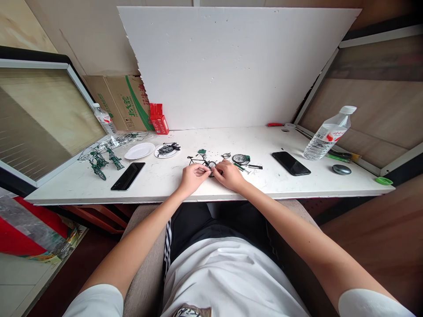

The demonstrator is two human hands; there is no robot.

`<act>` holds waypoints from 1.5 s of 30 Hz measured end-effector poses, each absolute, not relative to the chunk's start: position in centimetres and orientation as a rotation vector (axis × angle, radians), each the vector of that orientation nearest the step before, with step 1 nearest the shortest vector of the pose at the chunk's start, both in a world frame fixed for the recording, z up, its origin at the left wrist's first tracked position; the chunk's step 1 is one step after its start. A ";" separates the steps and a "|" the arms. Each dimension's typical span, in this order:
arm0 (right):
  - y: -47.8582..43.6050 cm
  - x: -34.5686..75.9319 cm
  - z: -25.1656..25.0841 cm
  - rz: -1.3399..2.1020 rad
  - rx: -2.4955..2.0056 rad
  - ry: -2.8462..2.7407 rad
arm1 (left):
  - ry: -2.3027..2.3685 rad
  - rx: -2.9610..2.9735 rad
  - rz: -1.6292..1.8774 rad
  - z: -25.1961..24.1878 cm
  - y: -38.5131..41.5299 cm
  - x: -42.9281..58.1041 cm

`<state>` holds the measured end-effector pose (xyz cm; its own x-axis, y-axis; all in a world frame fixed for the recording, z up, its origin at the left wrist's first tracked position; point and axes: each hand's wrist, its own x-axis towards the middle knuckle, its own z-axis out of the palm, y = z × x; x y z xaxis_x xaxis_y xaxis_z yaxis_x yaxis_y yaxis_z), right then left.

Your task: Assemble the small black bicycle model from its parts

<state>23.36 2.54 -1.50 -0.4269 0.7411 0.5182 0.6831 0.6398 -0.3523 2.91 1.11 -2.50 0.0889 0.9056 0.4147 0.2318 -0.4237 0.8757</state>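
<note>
Near the front edge of the white table (158,189), a small black model bicycle frame (199,160) lies between my hands, with a spoked wheel (211,165) at its right end. My left hand (194,178) is pinched at the lower left of that wheel. My right hand (228,175) is closed at the wheel's right side. Both hands' fingertips nearly meet there, and any small part between them is too small to make out. Just beyond them lie a green piece (202,151), a small ring (226,155), a loose wheel (239,159) and a black strip (255,167).
On the left are assembled green models (98,160), a phone (128,176), a bare plate (139,151) and a plate with black parts (167,151). A second phone (291,163), a water bottle (328,134) and a grey oval object (341,169) stand or lie right.
</note>
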 end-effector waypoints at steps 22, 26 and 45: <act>2.2 23.2 -0.9 0.098 -1.139 -2.092 | 1.110 1.729 1.428 -2.7 1.3 3.0; 2.2 23.1 -0.8 0.091 -1.162 -2.113 | 1.119 1.741 1.427 -2.5 1.2 3.0; 2.4 23.2 -1.2 0.131 -1.174 -2.007 | 1.116 1.666 1.465 -2.6 1.4 2.9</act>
<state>23.22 2.37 -1.17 -0.2586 0.7741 0.5779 0.6922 0.5658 -0.4481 2.89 1.38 -2.63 0.0152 0.9009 0.4338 0.1791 -0.4293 0.8852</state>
